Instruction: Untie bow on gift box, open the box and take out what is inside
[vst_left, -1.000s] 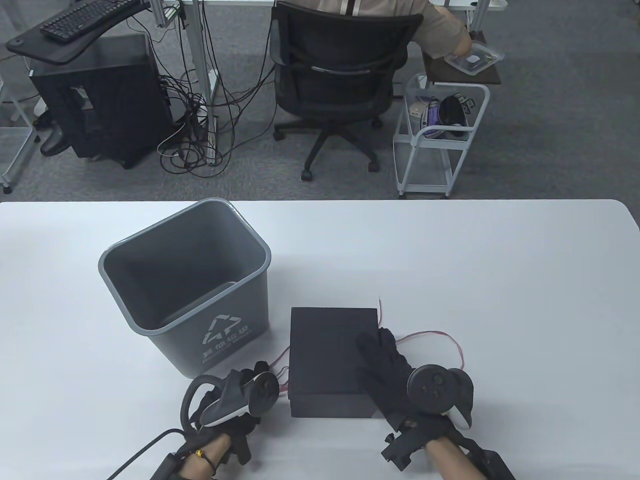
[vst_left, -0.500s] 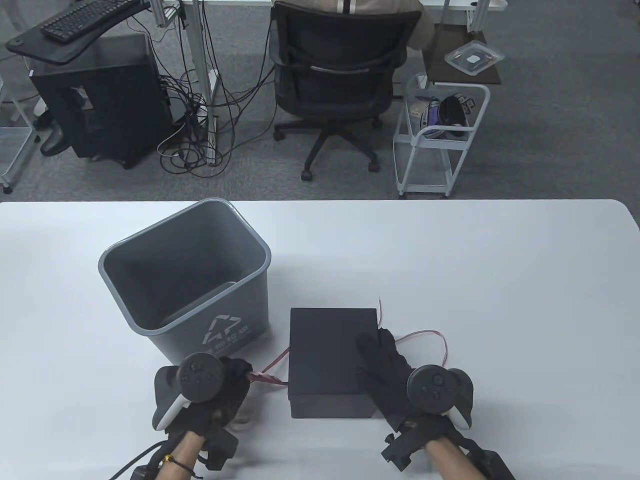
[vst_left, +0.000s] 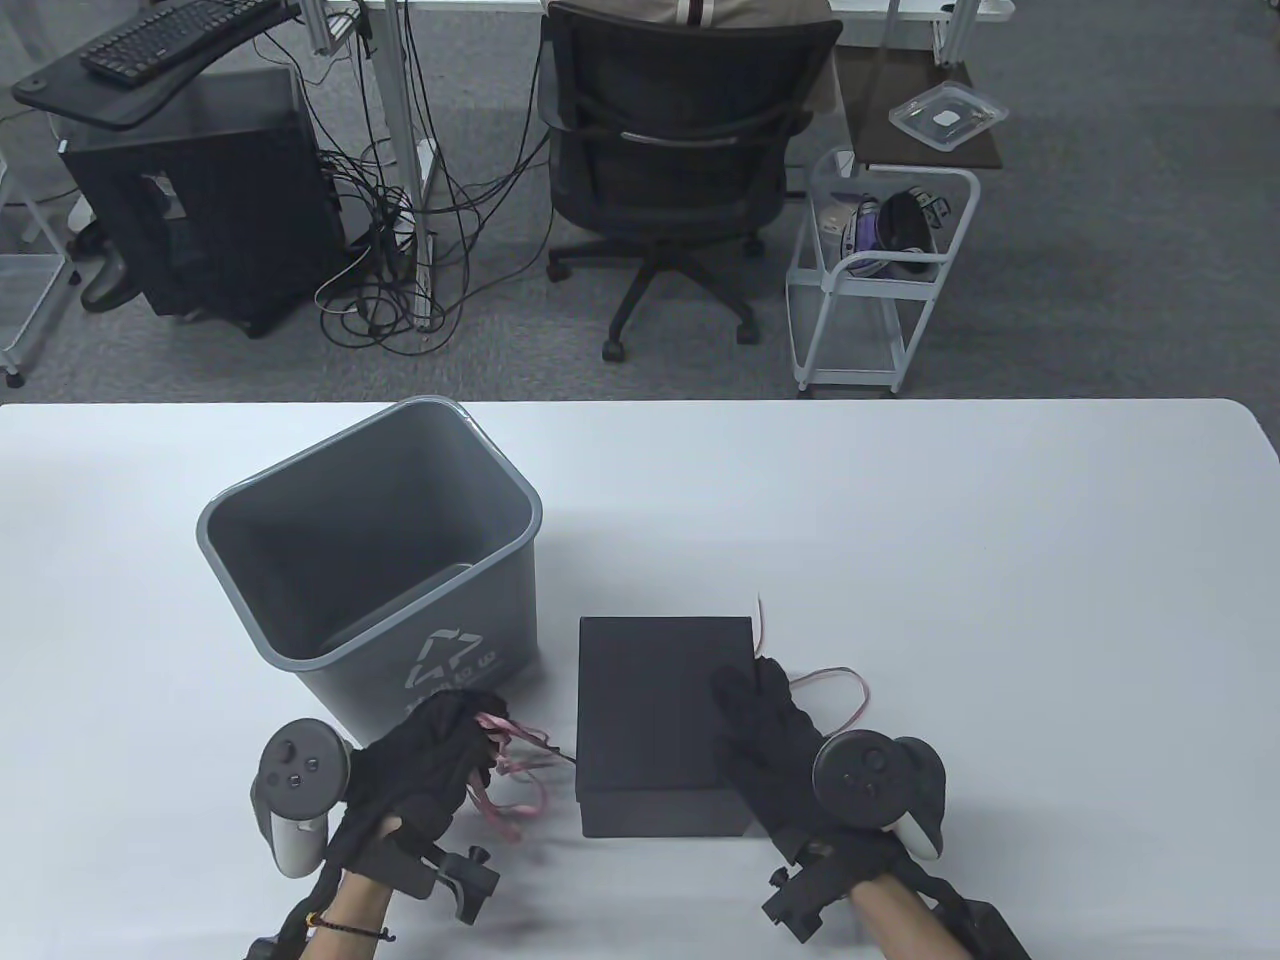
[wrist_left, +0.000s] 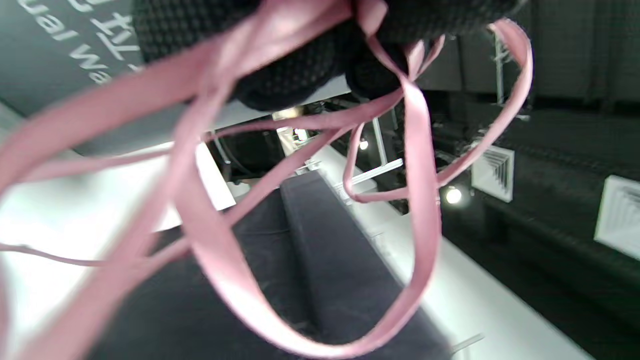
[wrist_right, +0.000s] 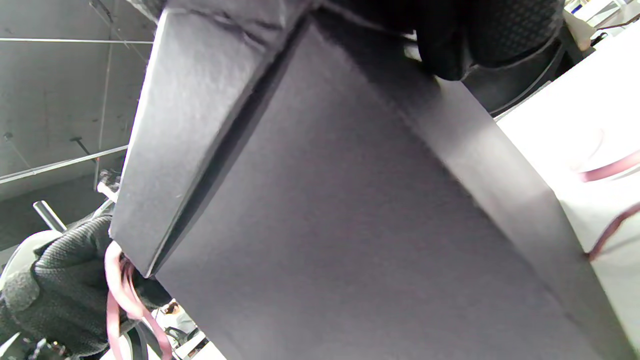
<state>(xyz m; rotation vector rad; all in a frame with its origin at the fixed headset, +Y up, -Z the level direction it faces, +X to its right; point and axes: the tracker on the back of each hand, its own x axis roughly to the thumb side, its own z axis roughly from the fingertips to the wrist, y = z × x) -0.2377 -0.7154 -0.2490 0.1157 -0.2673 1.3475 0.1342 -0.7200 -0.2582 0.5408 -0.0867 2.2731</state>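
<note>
A black gift box (vst_left: 660, 720) lies closed on the white table (vst_left: 900, 520); its dark side fills the right wrist view (wrist_right: 350, 225). The pink ribbon (vst_left: 515, 770) is untied; loops of it hang from my left hand (vst_left: 440, 750), which grips a bunch of it left of the box, in front of the bin. In the left wrist view the ribbon (wrist_left: 420, 210) dangles from the gloved fingers (wrist_left: 285, 80) over the box (wrist_left: 320, 260). The ribbon's other end (vst_left: 835, 685) trails on the table right of the box. My right hand (vst_left: 775, 725) rests flat on the lid's right part, fingers straight.
A grey waste bin (vst_left: 380, 560) stands left of the box, close behind my left hand. Beyond the table's far edge are an office chair (vst_left: 680, 150) with a person seated, a white wire cart (vst_left: 880, 270) and a computer tower (vst_left: 190, 190).
My left hand has turned over and pulled leftward and up, gathering more ribbon; the ribbon loop right of the box has shrunk toward it. The right hand stayed on the lid.
</note>
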